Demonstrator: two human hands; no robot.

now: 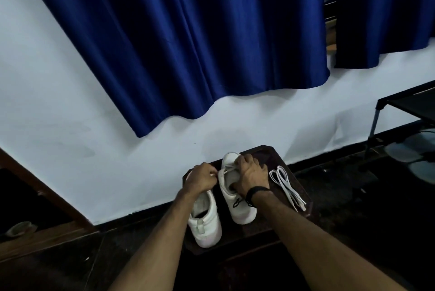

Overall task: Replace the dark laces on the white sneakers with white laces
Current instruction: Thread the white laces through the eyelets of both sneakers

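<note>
Both hands are busy over 2 white sneakers on a small dark bench point(299, 214). The left hand point(202, 178) has its fingers curled, and they pinch the end of a white lace point(227, 169) that runs across the top of the right sneaker point(231, 198). The right hand point(251, 176) is curled over the top of that same sneaker, with its fingers pressed down near the tongue and the front of the shoe. A black band point(255, 193) sits on the right wrist.

The right sneaker lies in the middle of the bench. A bit of dark lace point(237, 203) shows on it, just beside the right wrist. The left sneaker point(206, 220) lies just beside it, on the left. Its near end hangs a little over the edge of the bench. Part of it is hidden under the left arm, so I cannot tell if it has a lace.

A spare white lace point(286, 185) lies folded in a long bunch on the right side of the bench, near the right hand but not touching it.

Behind the bench are a white wall point(70, 102) and a big blue curtain point(188, 31). The floor point(353, 196) is dark. A dark metal rack point(386, 111) stands far to the right.
</note>
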